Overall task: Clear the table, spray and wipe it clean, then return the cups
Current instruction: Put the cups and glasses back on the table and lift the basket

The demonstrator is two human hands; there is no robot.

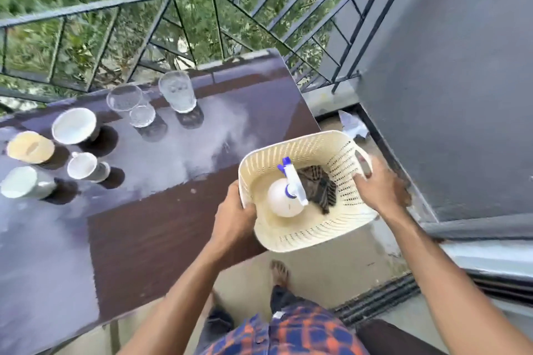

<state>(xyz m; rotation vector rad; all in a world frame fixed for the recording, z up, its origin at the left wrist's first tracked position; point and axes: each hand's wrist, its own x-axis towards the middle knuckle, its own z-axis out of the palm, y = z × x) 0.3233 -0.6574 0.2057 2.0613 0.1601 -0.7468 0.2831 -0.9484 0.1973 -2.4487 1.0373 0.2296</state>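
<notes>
both hands (233, 210) (375, 184) grip the perforated basket (311, 228) over the table (173, 219) edge; tilting could topple the spray bottle (284, 199).

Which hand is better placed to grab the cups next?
Probably the left hand: it grips the basket rim on the side nearest the cups, all standing to its left. The right hand holds the opposite side.

We list one dark glossy table (161, 233) bearing four pale cups (85, 166) at left and three clear glasses (177, 95) farther back.
</notes>
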